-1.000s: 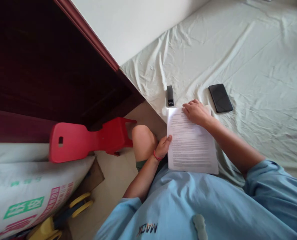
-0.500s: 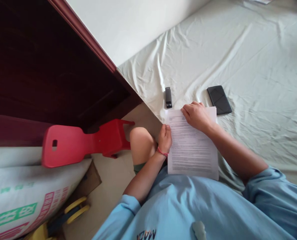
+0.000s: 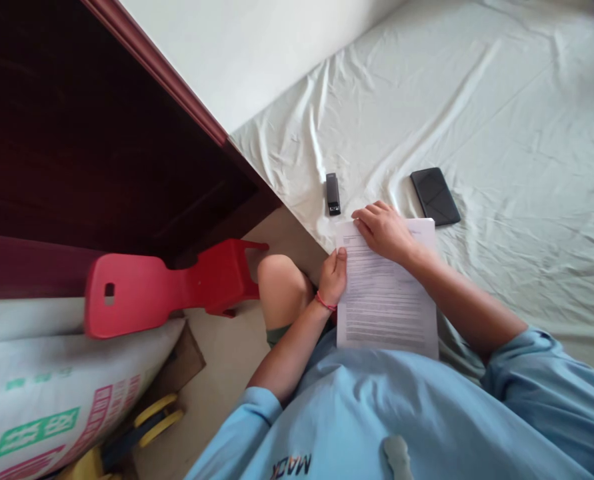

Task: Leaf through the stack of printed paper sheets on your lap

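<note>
A stack of printed papers (image 3: 387, 307) lies against my lap, its top sheet covered in rows of small text. My left hand (image 3: 333, 277) grips the stack's left edge, thumb on top and fingers out of sight beneath. Across the top edge, my right hand (image 3: 385, 230) is closed with bent fingers over the sheets, near the upper left corner. Just beyond the papers, a black stapler (image 3: 333, 193) rests on the pale sheet. A dark flat phone or tablet (image 3: 435, 195) lies to the right of it, close to the stack's upper right corner.
The wrinkled pale bedsheet (image 3: 527, 167) spreads ahead and to the right. A white wall (image 3: 257, 60) and dark wood panel (image 3: 101, 133) rise at the left. On the floor are a red plastic chair (image 3: 131, 290), a printed white sack (image 3: 67, 380) and a yellow-rimmed wheeled object (image 3: 157, 420).
My right hand has slid left along the top edge of the papers, uncovering more of the upper right corner. My left hand keeps its hold, and the view has shifted slightly.
</note>
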Action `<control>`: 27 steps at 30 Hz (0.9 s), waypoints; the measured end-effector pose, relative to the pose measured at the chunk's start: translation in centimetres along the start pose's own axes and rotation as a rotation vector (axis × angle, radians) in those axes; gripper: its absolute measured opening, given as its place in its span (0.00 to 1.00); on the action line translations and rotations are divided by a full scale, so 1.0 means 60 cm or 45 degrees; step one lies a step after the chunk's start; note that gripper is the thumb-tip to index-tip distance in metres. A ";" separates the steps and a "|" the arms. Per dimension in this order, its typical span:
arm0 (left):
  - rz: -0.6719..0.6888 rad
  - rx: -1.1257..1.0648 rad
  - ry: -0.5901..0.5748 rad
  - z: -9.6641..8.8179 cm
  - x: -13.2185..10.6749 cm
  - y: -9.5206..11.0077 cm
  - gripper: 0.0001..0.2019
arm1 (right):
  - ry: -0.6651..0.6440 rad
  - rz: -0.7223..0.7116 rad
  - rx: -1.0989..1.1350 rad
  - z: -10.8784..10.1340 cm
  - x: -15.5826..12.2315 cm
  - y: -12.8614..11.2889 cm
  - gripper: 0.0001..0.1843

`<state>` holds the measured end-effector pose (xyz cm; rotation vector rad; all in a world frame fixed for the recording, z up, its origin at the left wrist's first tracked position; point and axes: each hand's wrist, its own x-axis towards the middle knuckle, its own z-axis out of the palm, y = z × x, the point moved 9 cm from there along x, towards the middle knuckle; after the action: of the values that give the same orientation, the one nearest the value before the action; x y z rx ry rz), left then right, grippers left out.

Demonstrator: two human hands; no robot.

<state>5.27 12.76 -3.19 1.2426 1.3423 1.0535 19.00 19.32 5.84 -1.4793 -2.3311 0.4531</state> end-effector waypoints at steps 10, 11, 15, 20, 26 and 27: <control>-0.345 -0.483 -0.321 0.049 -0.002 -0.019 0.39 | 0.016 -0.018 0.248 0.003 -0.006 0.008 0.19; -0.365 -0.443 -0.321 0.048 -0.001 -0.024 0.38 | 0.020 -0.004 0.260 0.003 -0.005 0.012 0.19; -0.388 -0.401 -0.220 0.032 0.010 -0.040 0.33 | 0.011 0.070 0.218 0.008 0.008 0.031 0.19; -0.504 -0.549 -0.178 0.032 0.016 -0.060 0.37 | -0.134 0.171 0.309 0.042 0.030 0.052 0.19; -0.396 -0.528 -0.161 0.017 0.018 -0.046 0.38 | -0.124 0.103 0.337 0.051 0.039 0.045 0.20; -0.380 -0.514 -0.166 0.015 0.018 -0.043 0.39 | -0.129 0.056 0.326 0.051 0.039 0.039 0.20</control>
<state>5.83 13.54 -5.99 0.7708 1.1054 0.9532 18.55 22.12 2.35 -1.4162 -2.2186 0.8227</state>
